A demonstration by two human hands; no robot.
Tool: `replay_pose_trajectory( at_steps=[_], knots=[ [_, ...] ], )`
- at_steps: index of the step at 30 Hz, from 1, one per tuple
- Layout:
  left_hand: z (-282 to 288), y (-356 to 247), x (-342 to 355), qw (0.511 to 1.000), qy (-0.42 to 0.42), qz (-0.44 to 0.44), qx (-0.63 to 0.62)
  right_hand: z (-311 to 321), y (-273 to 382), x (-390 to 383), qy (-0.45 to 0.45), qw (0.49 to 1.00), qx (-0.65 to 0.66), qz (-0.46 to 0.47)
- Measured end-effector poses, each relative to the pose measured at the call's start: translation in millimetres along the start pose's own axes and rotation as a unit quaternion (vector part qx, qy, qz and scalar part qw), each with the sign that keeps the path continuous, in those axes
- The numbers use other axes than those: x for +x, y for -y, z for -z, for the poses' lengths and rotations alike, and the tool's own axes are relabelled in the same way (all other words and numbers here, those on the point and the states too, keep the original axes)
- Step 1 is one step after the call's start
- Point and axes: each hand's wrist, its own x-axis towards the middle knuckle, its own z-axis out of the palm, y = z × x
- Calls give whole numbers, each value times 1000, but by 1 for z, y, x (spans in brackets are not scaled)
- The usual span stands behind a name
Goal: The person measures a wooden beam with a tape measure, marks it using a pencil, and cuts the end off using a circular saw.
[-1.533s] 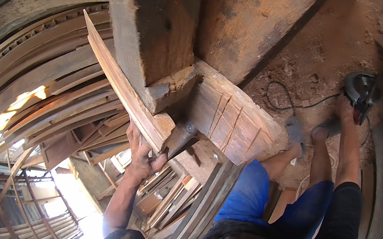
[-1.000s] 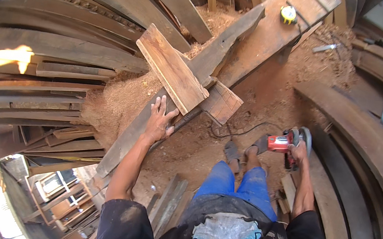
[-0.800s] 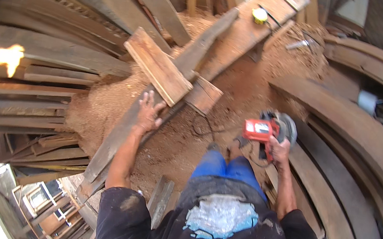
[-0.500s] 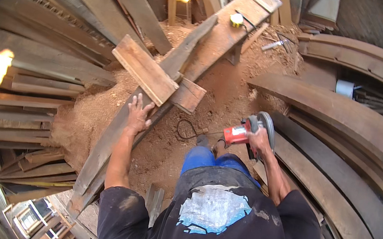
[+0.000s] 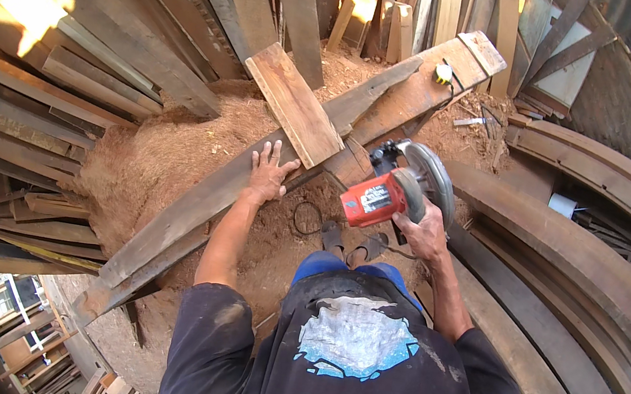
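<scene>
My left hand [image 5: 269,174] lies with spread fingers on a long weathered plank [image 5: 197,209], close to the lower end of a short wooden board [image 5: 296,106]. That board rests crosswise over the plank. My right hand [image 5: 425,232] is wrapped round the handle of a red and black circular saw [image 5: 374,198], holding it in the air. The saw's round grey guard [image 5: 429,177] is on its right side. Just left of the saw, a wider plank's cut end [image 5: 352,166] sticks out beneath the short board.
A yellow tape measure [image 5: 443,73] sits on the far end of the wide plank [image 5: 405,101]. Sawdust [image 5: 150,166] covers the ground, with a black cord loop [image 5: 306,218] near my feet. Long beams [image 5: 562,223] are stacked at right; many boards [image 5: 139,19] lean at left.
My right hand has raised the circular saw forward and left, toward the planks. My left hand stays on the plank. The whole view has shifted, with the planks now further right.
</scene>
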Motion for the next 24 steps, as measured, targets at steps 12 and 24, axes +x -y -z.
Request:
replay_pose_trajectory(
  at_steps=[12, 24],
  knots=[
    [-4, 6, 0, 999, -18, -17, -30, -72, 17, 49, 26, 991, -129, 37],
    [-6, 36, -25, 981, -84, 140, -105, -61, 26, 55, 83, 996, -28, 15]
  ],
)
